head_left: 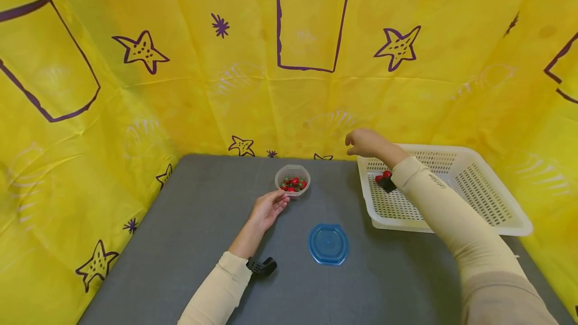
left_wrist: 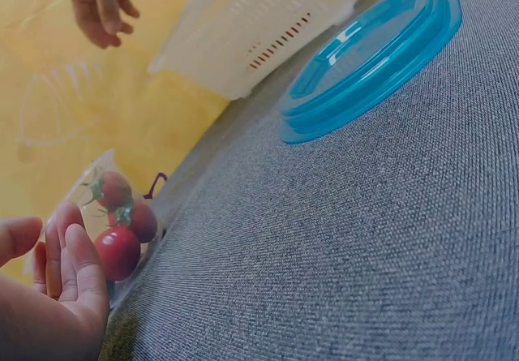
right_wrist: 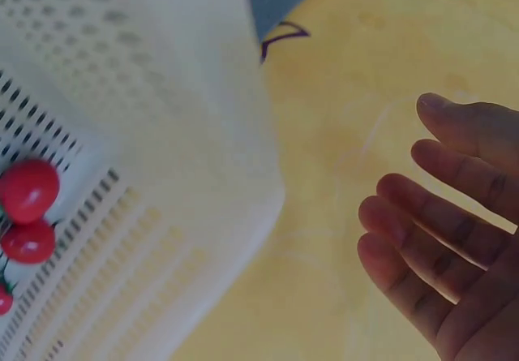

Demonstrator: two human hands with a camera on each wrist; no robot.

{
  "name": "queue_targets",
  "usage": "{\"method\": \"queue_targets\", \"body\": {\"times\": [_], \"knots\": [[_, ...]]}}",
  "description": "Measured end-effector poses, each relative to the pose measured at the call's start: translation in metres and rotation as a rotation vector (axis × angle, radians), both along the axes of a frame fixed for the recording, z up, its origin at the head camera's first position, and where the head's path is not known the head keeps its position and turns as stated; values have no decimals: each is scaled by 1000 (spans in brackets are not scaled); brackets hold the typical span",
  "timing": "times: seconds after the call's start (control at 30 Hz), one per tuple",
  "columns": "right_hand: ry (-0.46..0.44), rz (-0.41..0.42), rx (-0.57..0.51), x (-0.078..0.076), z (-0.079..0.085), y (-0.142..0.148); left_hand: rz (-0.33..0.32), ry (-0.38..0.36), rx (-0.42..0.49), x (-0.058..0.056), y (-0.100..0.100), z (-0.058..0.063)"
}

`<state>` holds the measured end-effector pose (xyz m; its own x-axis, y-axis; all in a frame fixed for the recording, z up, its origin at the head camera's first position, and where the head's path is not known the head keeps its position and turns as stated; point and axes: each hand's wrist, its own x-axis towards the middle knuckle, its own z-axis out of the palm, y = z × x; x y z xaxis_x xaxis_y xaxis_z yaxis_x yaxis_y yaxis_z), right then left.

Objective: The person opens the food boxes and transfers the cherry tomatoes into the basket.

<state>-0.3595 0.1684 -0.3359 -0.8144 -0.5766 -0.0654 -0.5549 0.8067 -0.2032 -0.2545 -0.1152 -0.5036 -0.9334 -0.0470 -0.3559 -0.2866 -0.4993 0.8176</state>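
Tomatoes [head_left: 295,181] are sitting in two spots: several in the tub, a few in the basket. Yellow cloth [head_left: 311,94] is hanging behind the grey table [head_left: 180,245]. White basket [head_left: 478,184] is standing at the right, reaching the table's back edge. Right sleeve [head_left: 456,214] is crossing above it; a low forearm could be catching the rim and shoving the basket. Right hand [head_left: 368,143] is hanging by the basket's back left corner, fingers loosely spread, holding nothing; too low a sweep could be knocking knuckles on that rim. Left hand [head_left: 267,209] is lying beside the tub, thumb well apart from nearly straight fingers, tips at the near rim. Can't tell if they're touching or just short. Doesn't look like they're gripping, so I'm reading the tub as lightly steadied at best. Blue lid [head_left: 328,245] is lying off the tub, near side; a dragging left forearm could be sliding it. Clear tub [head_left: 292,169] is standing upright and looking light: a nudge from those fingertips could be tipping it and rolling fruit out. Green stems are sticking out among the tomatoes; they could be snagging and pulling neighbours along.
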Motion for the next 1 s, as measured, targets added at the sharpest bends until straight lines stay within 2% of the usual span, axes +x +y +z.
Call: {"method": "queue_targets", "body": {"times": [0.37,0.77,1.0], "knots": [[4,15,-57,2,-3,-30,7,2,-15,-1,1,-1],[34,120,-42,6,-14,-63,9,2,-17,0,1,2],[-24,156,-28,12,-20,-82,11,-1,-19,0,2,2]]}}
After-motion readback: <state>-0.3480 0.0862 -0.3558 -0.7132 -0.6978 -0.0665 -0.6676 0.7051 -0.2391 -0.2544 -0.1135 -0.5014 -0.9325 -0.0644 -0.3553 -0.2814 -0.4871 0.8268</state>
